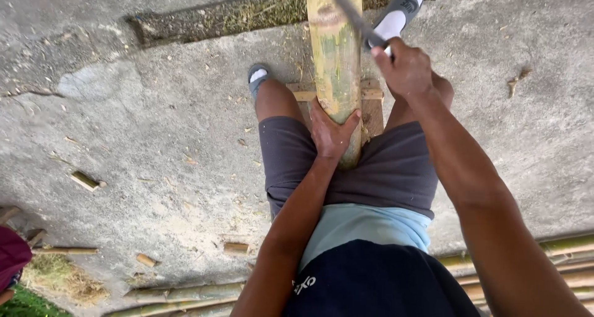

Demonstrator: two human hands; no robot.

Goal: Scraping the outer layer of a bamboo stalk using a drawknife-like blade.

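A thick yellow-green bamboo pole (335, 51) runs from between my knees out toward the top of the view, resting on a small wooden stool (372, 104). My left hand (331, 131) grips the near end of the pole from below and the side. My right hand (405, 66) is closed on the handle of a long dark metal blade (348, 9), which slants up-left across the pole. My feet wear grey slippers (257, 76) with white socks, one on each side of the pole.
Rough concrete ground lies all around, with a grass-filled groove (235, 17) at the top. Small cut bamboo pieces (85, 181) and chips are scattered at left. Several long bamboo poles (185, 295) lie along the bottom edge. A maroon cloth (11, 255) shows at far left.
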